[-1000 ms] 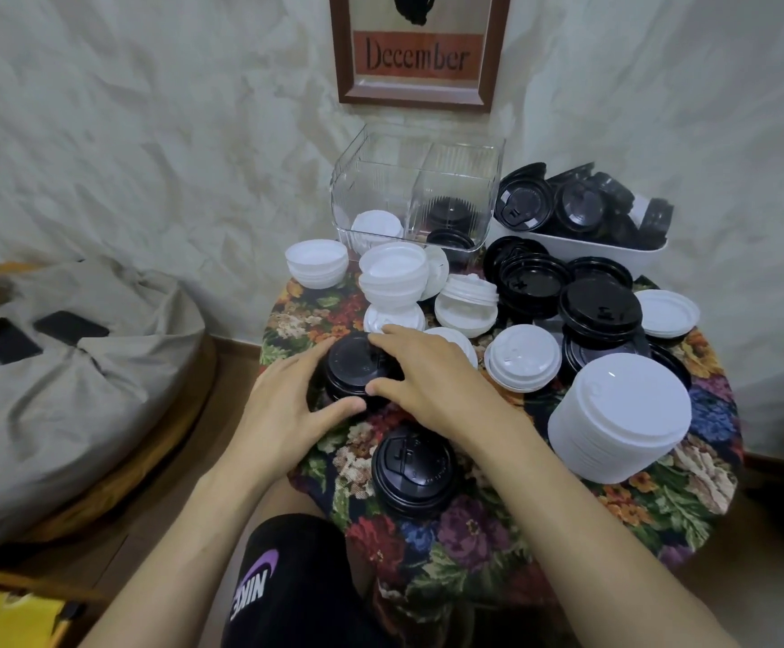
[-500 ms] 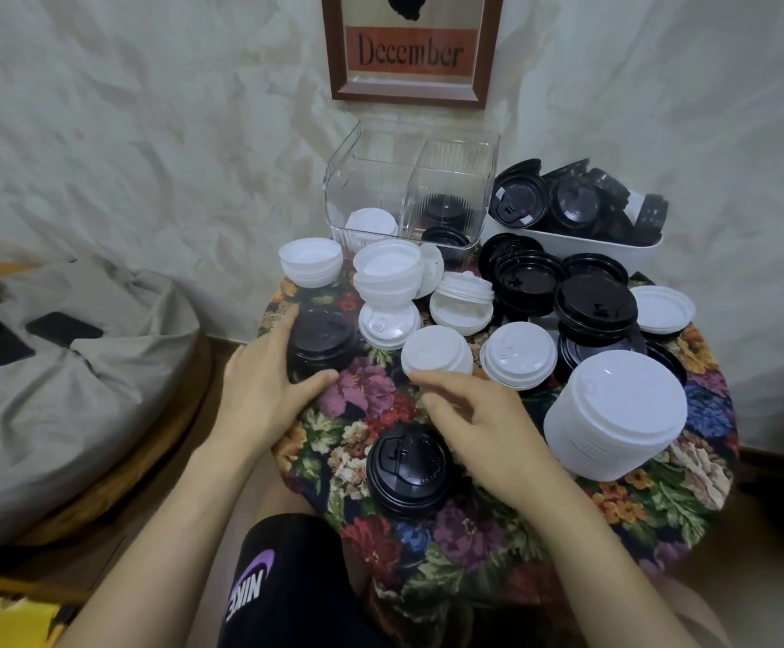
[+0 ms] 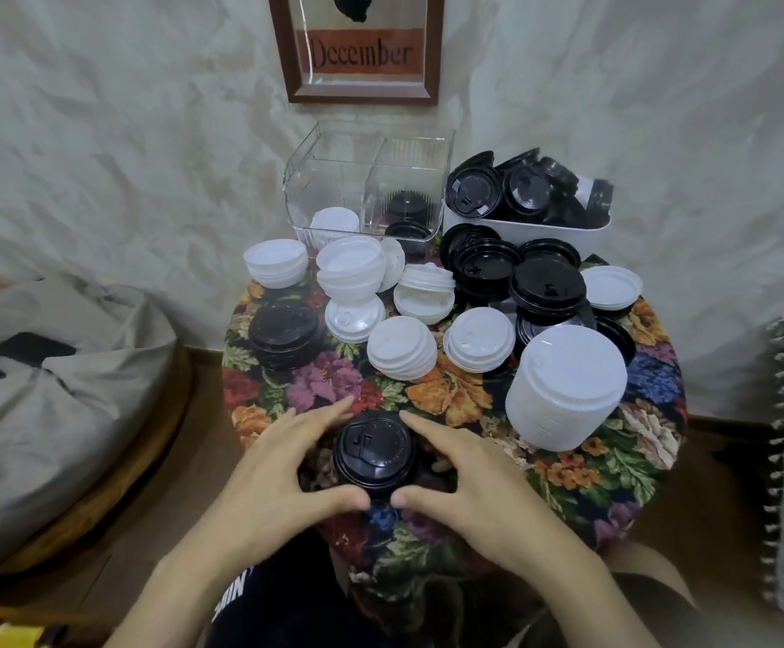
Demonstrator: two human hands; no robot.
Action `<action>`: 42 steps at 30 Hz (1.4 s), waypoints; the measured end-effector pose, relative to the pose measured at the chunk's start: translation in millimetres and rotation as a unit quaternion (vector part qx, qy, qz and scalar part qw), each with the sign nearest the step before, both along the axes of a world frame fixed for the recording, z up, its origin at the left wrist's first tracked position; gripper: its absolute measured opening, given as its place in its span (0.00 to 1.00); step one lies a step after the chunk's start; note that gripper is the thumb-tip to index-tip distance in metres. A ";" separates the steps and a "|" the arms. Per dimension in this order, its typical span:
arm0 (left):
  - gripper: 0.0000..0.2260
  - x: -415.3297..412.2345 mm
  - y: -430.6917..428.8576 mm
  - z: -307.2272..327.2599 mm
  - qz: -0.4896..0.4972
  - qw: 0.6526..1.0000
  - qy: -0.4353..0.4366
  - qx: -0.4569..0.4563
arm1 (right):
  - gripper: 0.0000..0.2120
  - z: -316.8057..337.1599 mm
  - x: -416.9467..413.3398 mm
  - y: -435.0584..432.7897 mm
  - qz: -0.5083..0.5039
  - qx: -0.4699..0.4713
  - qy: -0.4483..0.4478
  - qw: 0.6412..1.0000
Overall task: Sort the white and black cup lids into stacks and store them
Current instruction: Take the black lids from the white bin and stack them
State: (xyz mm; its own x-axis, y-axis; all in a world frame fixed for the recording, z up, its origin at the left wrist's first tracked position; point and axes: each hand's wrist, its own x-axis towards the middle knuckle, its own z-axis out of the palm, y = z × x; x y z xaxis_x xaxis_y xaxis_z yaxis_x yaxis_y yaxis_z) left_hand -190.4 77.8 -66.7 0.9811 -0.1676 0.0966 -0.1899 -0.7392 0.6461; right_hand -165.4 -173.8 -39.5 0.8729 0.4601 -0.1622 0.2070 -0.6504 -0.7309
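Short stack of black plastic cup lids (image 3: 373,453) sits just front-left of the tall stack of white plastic lids (image 3: 567,390). Left hand (image 3: 277,465) & right hand (image 3: 469,479) flank it, fingers spread, nothing clamped yet. Best approach: press evenly low on both sides and lift w/o tilting so the lids don't slide apart.

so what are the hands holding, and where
The left hand and right hand cup the near black lid stack by its sides, thumbs at its near rim; grip unclear.
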 end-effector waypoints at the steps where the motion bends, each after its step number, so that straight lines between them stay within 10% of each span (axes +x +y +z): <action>1: 0.40 -0.3 -3.1 2.9 -0.011 1.000 0.006 0.022 | 0.38 -0.7 -0.9 0.5 0.001 -0.011 -0.013 1.000; 12: 0.42 30.8 -54.9 -4.4 -0.027 0.999 -0.008 0.028 | 0.24 -15.5 -24.3 -44.0 -0.144 0.088 -0.051 0.984; 18: 0.48 22.8 -58.4 8.1 -0.015 0.999 0.032 -0.014 | 0.08 -10.6 -37.9 -97.0 -0.353 0.174 -0.080 0.916; 23: 0.32 5.0 -115.5 37.7 0.042 0.984 -0.069 -0.157 | 0.25 -1.6 -20.0 -115.3 -0.383 0.239 -0.056 0.891; 27: 0.32 10.7 -177.1 39.6 0.029 0.951 0.025 -0.306 | 0.40 10.7 -1.0 -115.2 -0.343 0.251 -0.016 0.905; 32: 0.34 36.4 -214.5 28.7 0.046 0.911 0.129 -0.388 | 0.23 20.3 17.1 -114.8 -0.280 0.267 0.022 0.922; 42: 0.20 41.6 -249.4 29.6 0.045 0.895 0.118 -0.428 | 0.24 16.6 21.1 -155.2 -0.308 0.305 0.026 0.901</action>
